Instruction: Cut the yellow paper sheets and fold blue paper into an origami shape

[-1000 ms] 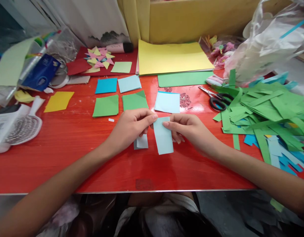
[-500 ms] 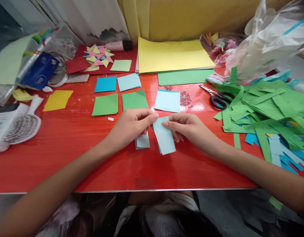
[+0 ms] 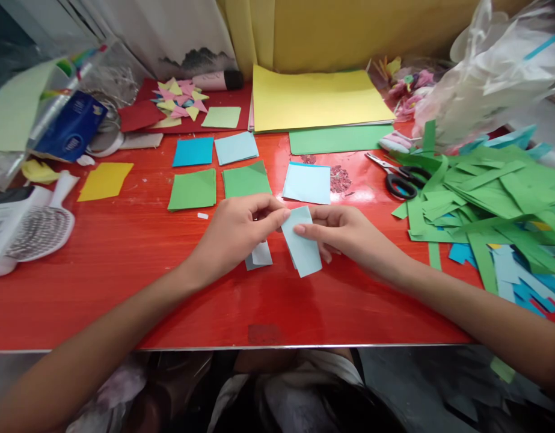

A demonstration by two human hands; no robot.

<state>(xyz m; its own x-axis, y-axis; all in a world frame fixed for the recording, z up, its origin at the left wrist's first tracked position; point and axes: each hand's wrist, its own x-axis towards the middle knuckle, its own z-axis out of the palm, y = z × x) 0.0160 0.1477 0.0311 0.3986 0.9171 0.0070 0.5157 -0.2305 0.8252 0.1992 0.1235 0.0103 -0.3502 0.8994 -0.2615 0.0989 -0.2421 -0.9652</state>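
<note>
A folded light blue paper [image 3: 305, 251] is held up between my two hands over the red table. My left hand [image 3: 245, 231] pinches its upper left corner between thumb and index finger. On the right edge, my right hand [image 3: 344, 234] grips it with the thumb in front and the fingers behind. Another folded pale blue paper [image 3: 260, 257] lies on the table, partly hidden under my left hand. Just beyond my hands are a stack of light blue squares [image 3: 306, 183] and a stack of green squares [image 3: 245, 178].
Black-handled scissors [image 3: 401, 180] lie beside a heap of green paper strips [image 3: 489, 192] on the right. Yellow sheets [image 3: 320, 99] sit at the back. At left are a yellow paper [image 3: 106, 181], a hairbrush [image 3: 42, 231] and a blue packet [image 3: 72, 126].
The held light blue paper has tilted slightly and risen a little, with my right thumb lower on its face. My left hand keeps its pinch at the corner.
</note>
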